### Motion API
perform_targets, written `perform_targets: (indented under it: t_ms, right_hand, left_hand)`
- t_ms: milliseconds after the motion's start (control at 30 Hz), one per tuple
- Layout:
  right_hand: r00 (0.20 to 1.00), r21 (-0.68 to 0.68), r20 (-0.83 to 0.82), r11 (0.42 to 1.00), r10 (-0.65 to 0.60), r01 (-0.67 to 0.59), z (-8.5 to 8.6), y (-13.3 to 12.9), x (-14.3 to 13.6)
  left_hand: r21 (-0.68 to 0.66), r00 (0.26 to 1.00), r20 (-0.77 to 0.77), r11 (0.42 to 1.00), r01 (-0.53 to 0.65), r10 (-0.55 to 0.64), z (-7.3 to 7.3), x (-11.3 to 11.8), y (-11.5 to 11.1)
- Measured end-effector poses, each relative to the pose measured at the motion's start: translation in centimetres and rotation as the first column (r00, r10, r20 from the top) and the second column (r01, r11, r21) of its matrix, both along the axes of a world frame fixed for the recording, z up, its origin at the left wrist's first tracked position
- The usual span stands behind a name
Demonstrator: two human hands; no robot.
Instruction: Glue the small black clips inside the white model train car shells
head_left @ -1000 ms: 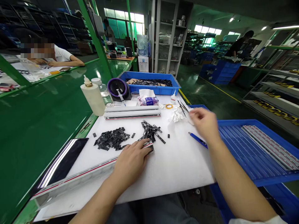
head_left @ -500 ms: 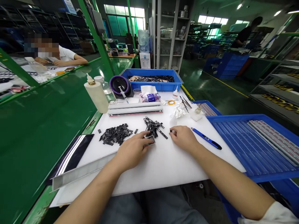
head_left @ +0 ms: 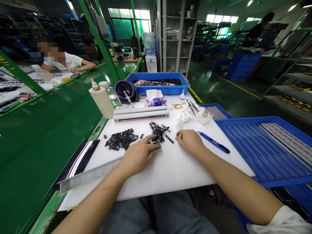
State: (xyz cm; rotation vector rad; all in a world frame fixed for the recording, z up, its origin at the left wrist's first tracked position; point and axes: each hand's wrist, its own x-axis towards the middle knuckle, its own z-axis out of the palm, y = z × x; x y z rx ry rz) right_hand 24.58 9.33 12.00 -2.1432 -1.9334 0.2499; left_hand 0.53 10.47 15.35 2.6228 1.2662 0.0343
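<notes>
My left hand (head_left: 139, 155) is closed on the end of a long pale grey channel-shaped strip (head_left: 91, 175), which runs back under my forearm toward the lower left. The strip's far end shows just past my fingertips. To the right, my right hand (head_left: 189, 140) pinches a small dark piece (head_left: 177, 135) between thumb and finger, just above the white work surface. Beyond my left hand lies a loose pile of dark strip pieces (head_left: 159, 131). Left of it is a larger heap of small black rectangular pieces (head_left: 122, 139).
A blue pen-like cutter (head_left: 214, 142) lies right of my right hand. Behind stand a finished-looking white bar (head_left: 141, 115), a tissue pack (head_left: 156, 99), a squeeze bottle (head_left: 101, 100) and a blue bin (head_left: 158, 89). A blue tray (head_left: 243, 146) flanks the table's right side.
The view has shifted slightly. My hands stay almost in place, the left on the channel strip and the right still pinching the small piece. The co-worker's hands at left have moved apart.
</notes>
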Motion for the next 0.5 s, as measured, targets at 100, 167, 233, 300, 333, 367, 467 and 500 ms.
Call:
perform_targets:
  t_ms: [100,167,233,300,333,367,467,500]
  right_hand:
    - [0.999,0.033,0.042,0.999,0.032,-0.033,0.1,-0.5,-0.4]
    - [0.994,0.056,0.074,0.995,0.075,-0.079,0.2,-1.0,-0.6]
    - [0.988,0.071,0.098,0.989,0.122,-0.129,0.4,-1.5,-0.7]
    - [0.982,0.083,0.110,0.983,0.153,-0.163,0.4,-1.7,-0.7]
    - [0.980,0.089,0.112,0.981,0.163,-0.173,0.4,-1.8,-0.6]
    - [0.979,0.095,0.113,0.979,0.170,-0.181,0.4,-1.8,-0.5]
    - [0.977,0.124,0.089,0.971,0.194,-0.204,0.2,-1.6,-0.1]
    - [0.976,0.138,0.072,0.968,0.203,-0.211,0.1,-1.5,0.1]
  left_hand:
    - [0.047,1.000,-0.012,0.999,0.014,-0.013,-0.2,0.1,-0.2]
    - [0.081,1.000,-0.011,0.996,0.027,-0.026,-0.3,0.0,-0.3]
    - [0.113,0.999,-0.007,0.993,0.033,-0.032,-0.3,-0.2,-0.6]
    - [0.155,0.999,-0.008,0.987,0.036,-0.036,-0.3,-0.2,-1.1]
    - [0.185,0.999,-0.013,0.982,0.042,-0.040,-0.4,-0.1,-1.4]
    - [0.218,0.999,-0.021,0.975,0.051,-0.048,-0.4,0.1,-1.8]
    - [0.314,0.995,-0.049,0.945,0.092,-0.081,-0.8,1.6,-3.5]
    - [0.336,0.994,-0.054,0.936,0.108,-0.096,-1.0,2.4,-4.0]
